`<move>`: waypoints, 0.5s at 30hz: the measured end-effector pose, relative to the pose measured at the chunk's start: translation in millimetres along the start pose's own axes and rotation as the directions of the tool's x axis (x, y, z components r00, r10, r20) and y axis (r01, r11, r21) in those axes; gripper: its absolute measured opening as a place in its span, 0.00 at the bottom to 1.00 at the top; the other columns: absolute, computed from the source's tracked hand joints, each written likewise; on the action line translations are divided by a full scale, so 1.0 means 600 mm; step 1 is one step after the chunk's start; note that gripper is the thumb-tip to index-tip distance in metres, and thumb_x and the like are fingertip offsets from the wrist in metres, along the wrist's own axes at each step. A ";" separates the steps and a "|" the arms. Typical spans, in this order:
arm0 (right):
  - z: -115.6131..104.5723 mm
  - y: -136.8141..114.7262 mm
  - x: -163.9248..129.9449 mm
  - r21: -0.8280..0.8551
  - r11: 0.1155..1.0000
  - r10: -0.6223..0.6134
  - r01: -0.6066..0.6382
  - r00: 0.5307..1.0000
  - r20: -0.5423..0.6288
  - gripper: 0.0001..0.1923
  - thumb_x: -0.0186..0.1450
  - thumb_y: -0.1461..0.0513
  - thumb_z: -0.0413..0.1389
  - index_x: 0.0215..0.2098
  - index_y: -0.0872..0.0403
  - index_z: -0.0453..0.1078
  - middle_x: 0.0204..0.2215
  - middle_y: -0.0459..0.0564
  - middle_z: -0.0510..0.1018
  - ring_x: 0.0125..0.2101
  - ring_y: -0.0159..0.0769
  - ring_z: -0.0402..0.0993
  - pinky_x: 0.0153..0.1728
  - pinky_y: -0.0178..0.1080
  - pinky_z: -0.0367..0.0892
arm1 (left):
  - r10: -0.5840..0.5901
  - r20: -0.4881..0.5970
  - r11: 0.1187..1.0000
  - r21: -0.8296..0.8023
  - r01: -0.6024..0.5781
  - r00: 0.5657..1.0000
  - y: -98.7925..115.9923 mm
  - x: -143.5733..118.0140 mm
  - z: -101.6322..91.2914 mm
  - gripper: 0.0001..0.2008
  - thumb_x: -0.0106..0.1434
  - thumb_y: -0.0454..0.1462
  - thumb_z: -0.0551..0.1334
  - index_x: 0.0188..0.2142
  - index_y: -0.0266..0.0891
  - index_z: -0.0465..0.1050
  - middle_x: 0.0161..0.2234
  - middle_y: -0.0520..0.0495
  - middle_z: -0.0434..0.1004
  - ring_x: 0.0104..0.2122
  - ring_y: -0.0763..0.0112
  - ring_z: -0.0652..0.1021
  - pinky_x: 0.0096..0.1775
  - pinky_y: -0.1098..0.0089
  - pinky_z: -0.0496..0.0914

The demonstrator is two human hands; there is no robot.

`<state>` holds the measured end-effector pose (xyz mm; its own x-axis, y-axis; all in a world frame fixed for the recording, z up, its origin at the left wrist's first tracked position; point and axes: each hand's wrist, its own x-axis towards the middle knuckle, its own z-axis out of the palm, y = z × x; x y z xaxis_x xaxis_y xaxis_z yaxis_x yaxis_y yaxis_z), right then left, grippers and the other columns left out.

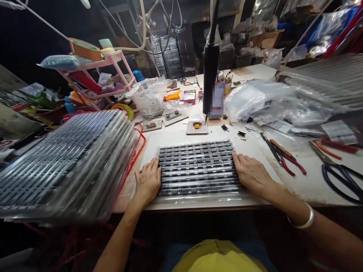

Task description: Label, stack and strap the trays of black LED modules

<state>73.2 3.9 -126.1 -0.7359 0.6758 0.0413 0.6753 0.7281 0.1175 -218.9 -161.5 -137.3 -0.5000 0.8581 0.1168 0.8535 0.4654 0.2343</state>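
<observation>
A white worktable point(283, 189) filled the middle of the frame. At the left, a tall stack of clear-wrapped trays point(65, 166) leaned over the table's edge, close beside the left forearm. Along the upper right lay a heap of clear plastic bags point(272, 100), and a black upright post point(211, 71) stood at centre top behind the work. Black-handled scissors point(342, 175) lay at the far right, red-handled pliers point(286, 158) just left of them, and a small board with a fitting point(197, 127) sat right above the tray.

Both forearms reached up from the bottom of the frame, palms down; the right wrist wore a metal bangle point(303, 221).

In the lower centre lay a flat tray of dark component strips point(198, 167), wrapped in clear film. The left hand point(147, 181) pressed against its left edge, the right hand point(251, 173) against its right edge. Both hands' fingers were stretched nearly flat and unclenched, tips touching the tray's sides, clasping nothing.
</observation>
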 end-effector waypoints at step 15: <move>-0.003 -0.030 -0.284 0.831 0.353 0.690 -0.430 0.720 0.079 0.26 0.65 0.55 0.52 0.59 0.51 0.59 0.44 0.53 0.70 0.29 0.33 0.71 0.35 0.41 0.71 | 0.382 -0.003 0.921 -0.088 -0.381 0.924 0.040 0.063 0.041 0.23 0.61 0.48 0.49 0.47 0.44 0.75 0.37 0.42 0.80 0.40 0.52 0.77 0.43 0.56 0.68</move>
<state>186.5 -124.9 -133.3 -0.0600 0.9977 0.0327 0.5957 0.0620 -0.8008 -213.9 -112.5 -150.8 -0.1366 0.9702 0.2000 0.9631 0.0828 0.2560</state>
